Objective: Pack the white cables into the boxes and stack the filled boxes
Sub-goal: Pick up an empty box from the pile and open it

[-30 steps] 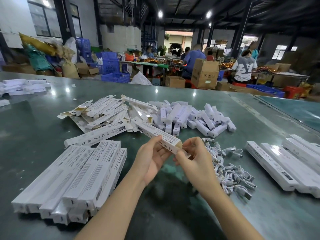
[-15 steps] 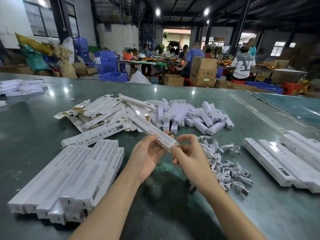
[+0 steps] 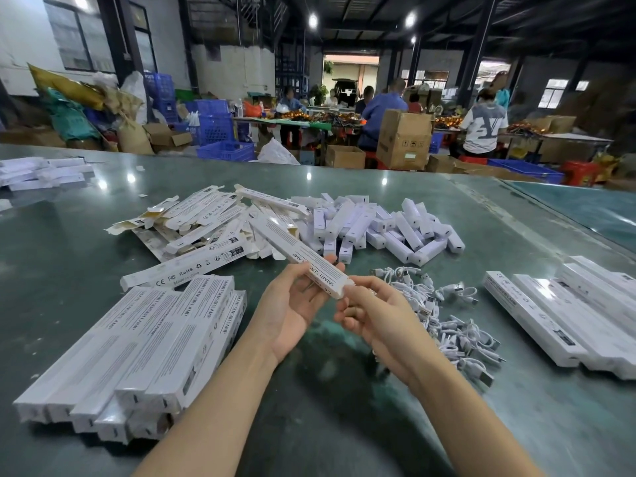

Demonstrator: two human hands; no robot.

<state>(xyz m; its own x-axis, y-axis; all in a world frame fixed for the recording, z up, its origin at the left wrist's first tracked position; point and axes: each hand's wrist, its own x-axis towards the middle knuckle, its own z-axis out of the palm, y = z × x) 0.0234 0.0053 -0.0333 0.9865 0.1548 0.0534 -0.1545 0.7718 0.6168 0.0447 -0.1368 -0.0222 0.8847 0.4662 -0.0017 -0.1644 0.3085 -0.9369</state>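
Observation:
My left hand [image 3: 292, 309] holds a long white box [image 3: 292, 251] near its close end, the box slanting away to the upper left above the table. My right hand [image 3: 373, 316] pinches the box's near end at its flap. A heap of coiled white cables [image 3: 444, 315] lies just right of my right hand. A stack of filled white boxes [image 3: 144, 346] sits at the left front. Flat, unfolded boxes [image 3: 192, 222] are piled beyond the hands.
Small white boxes [image 3: 382, 225] form a heap at centre back. More long boxes [image 3: 568, 311] lie at the right. The green table [image 3: 51, 263] stretches left. Several people work at benches behind, among cardboard cartons [image 3: 402, 139] and blue crates [image 3: 225, 149].
The held box has swung up and to the left. Both hands have shifted slightly left, and my right hand's fingertips now close on the box's near end.

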